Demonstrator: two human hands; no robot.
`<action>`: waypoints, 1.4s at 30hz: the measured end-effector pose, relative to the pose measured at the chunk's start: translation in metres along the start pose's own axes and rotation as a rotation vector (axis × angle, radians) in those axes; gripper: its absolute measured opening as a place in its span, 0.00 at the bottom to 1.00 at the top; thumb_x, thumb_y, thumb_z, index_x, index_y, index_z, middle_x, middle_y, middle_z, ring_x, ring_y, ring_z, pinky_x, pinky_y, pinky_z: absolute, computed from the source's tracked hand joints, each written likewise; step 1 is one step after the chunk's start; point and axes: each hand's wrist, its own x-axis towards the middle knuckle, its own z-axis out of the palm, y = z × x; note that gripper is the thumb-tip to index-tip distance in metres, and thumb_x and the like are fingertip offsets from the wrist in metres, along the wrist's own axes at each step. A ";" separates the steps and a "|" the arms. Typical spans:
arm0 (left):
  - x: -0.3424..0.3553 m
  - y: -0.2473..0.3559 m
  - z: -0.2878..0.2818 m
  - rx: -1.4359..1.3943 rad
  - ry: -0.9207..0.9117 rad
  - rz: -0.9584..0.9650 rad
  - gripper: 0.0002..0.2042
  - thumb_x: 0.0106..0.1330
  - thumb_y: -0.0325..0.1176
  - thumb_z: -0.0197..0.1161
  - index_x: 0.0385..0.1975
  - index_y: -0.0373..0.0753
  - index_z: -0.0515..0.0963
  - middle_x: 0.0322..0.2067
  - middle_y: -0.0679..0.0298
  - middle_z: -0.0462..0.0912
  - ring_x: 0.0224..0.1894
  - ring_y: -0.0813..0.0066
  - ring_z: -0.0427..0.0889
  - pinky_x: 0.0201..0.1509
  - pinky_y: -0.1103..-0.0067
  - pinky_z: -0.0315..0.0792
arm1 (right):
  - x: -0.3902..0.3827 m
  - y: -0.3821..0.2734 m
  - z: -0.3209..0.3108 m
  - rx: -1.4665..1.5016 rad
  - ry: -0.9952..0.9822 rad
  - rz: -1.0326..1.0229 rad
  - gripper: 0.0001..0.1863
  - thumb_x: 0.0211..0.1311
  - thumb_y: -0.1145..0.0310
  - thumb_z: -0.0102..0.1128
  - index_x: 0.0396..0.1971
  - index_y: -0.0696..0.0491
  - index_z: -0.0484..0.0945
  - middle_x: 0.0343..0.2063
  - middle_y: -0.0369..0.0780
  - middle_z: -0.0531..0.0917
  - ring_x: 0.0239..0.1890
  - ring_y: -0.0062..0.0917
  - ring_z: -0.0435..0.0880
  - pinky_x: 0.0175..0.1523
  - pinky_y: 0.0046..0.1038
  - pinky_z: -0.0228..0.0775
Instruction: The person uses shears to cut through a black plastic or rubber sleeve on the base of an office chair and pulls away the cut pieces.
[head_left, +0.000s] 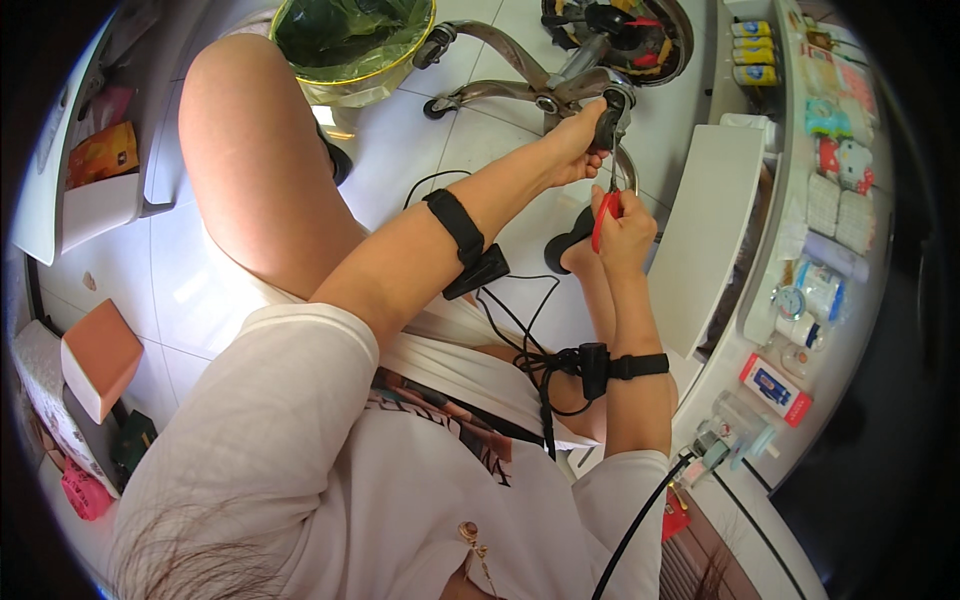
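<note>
The right hand (630,235) is closed round the red handles of scissors (604,222), blades pointing up to the caster. The left hand (578,145) grasps that black caster (608,125), its fingers wrapped about it; whether the blade tip touches it I cannot tell. The caster sits at the end of a metal leg of the chair base (545,98), on the tiled floor. A lined bin (365,88) stands left of the base. Black straps (456,228) circle both forearms, with cables (540,360) between them. Packets line the shelf (790,220) at right.
</note>
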 end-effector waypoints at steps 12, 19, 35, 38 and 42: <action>0.005 0.001 -0.012 -0.092 -0.101 0.002 0.19 0.67 0.52 0.43 0.28 0.41 0.70 0.22 0.67 0.72 0.19 0.76 0.69 0.28 0.78 0.71 | 0.043 -0.061 -0.018 0.606 -0.209 0.269 0.20 0.56 0.59 0.61 0.12 0.55 0.68 0.09 0.30 0.67 0.06 0.12 0.62 0.12 0.16 0.52; -0.003 0.002 -0.008 -0.022 -0.054 0.005 0.21 0.63 0.55 0.47 0.20 0.43 0.69 0.15 0.68 0.68 0.16 0.81 0.62 0.18 0.83 0.58 | 0.011 -0.042 -0.029 0.880 -0.350 0.563 0.22 0.57 0.55 0.57 0.13 0.55 0.68 0.06 0.32 0.67 0.05 0.15 0.62 0.12 0.18 0.51; -0.010 0.002 -0.013 0.044 -0.070 0.127 0.14 0.62 0.50 0.53 0.27 0.45 0.73 0.23 0.71 0.71 0.24 0.84 0.64 0.27 0.87 0.60 | 0.002 -0.061 -0.023 0.909 -0.367 0.782 0.23 0.53 0.50 0.60 0.13 0.54 0.69 0.06 0.35 0.68 0.04 0.19 0.65 0.09 0.17 0.55; -0.010 0.002 -0.015 0.062 -0.098 0.160 0.13 0.62 0.48 0.53 0.28 0.45 0.73 0.25 0.71 0.72 0.26 0.83 0.65 0.27 0.86 0.60 | 0.003 -0.065 -0.023 0.874 -0.355 0.801 0.23 0.53 0.49 0.59 0.13 0.54 0.69 0.07 0.34 0.68 0.04 0.19 0.65 0.09 0.18 0.53; -0.011 0.000 -0.016 0.063 -0.128 0.192 0.12 0.63 0.45 0.53 0.31 0.43 0.72 0.28 0.69 0.73 0.28 0.82 0.68 0.30 0.85 0.63 | 0.004 -0.074 -0.024 0.901 -0.339 0.829 0.23 0.55 0.48 0.56 0.14 0.53 0.68 0.06 0.33 0.67 0.05 0.19 0.66 0.09 0.18 0.48</action>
